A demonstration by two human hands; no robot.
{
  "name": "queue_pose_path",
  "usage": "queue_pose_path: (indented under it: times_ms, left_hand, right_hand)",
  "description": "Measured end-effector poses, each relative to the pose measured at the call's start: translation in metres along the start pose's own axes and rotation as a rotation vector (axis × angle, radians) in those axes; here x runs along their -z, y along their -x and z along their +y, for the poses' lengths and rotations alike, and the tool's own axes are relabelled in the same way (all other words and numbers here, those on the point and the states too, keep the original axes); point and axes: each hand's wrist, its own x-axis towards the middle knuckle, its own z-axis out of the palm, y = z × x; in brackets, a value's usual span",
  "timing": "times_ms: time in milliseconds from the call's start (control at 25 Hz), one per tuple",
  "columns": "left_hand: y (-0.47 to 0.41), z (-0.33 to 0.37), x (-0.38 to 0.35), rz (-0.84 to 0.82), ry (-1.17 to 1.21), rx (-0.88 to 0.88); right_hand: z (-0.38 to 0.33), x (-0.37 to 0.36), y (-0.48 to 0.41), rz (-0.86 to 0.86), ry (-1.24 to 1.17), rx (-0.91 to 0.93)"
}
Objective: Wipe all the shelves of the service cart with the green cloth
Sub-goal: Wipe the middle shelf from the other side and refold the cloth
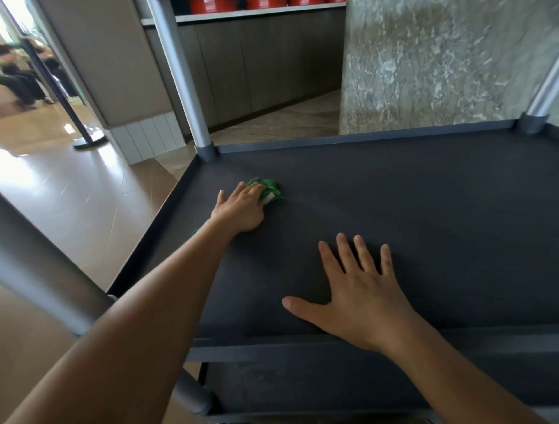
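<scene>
Lying bunched on a dark grey shelf [423,212] of the service cart, the green cloth [270,190] sits toward the shelf's far left corner, a little in from the raised rim. A small white tag shows on its near side. The left hand [242,208] rests on the cloth from the near side, fingers curled over the bunch and holding it against the shelf, thumb stuck out to the left. The right hand [357,290] lies flat on the same shelf, nearer the person and well apart from the cloth. Its fingers are straight and spread wide, its thumb points left, and it holds nothing. Grey metal posts [181,75] rise from the shelf's far corners. A lower shelf [302,384] shows beneath the near edge. Beyond the cart stand a grey marbled pillar [438,60] and dark cabinets [257,66] with red containers [266,3] on top. A glossy tan floor [60,187] spreads to the left, with a black barrier post [60,100] and blurred people [18,75] at the far left.
</scene>
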Motion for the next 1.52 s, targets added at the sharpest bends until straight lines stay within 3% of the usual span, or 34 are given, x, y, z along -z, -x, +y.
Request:
queue_pose_path:
  times_ms: [240, 640, 840, 1240, 1520]
  left_hand:
    - [0.006, 0.001, -0.002, 0.018, -0.011, 0.009]
    - [0.207, 0.004, -0.021, 0.077, -0.030, -0.093]
    - [0.173, 0.005, -0.019, 0.058, 0.005, 0.000]
    - [0.009, -0.022, 0.004, 0.034, 0.028, 0.271]
    - [0.051, -0.018, 0.003, 0.048, 0.039, 0.204]
  right_hand:
    - [0.002, 0.001, -0.004, -0.014, 0.004, -0.006]
    - [0.000, 0.004, -0.001, -0.033, 0.014, -0.012]
    - [0.000, 0.003, 0.004, -0.039, 0.008, -0.006]
    - [0.002, 0.000, 0.000, -0.014, 0.016, 0.015]
    - [0.002, 0.003, 0.001, -0.026, 0.008, 0.010]
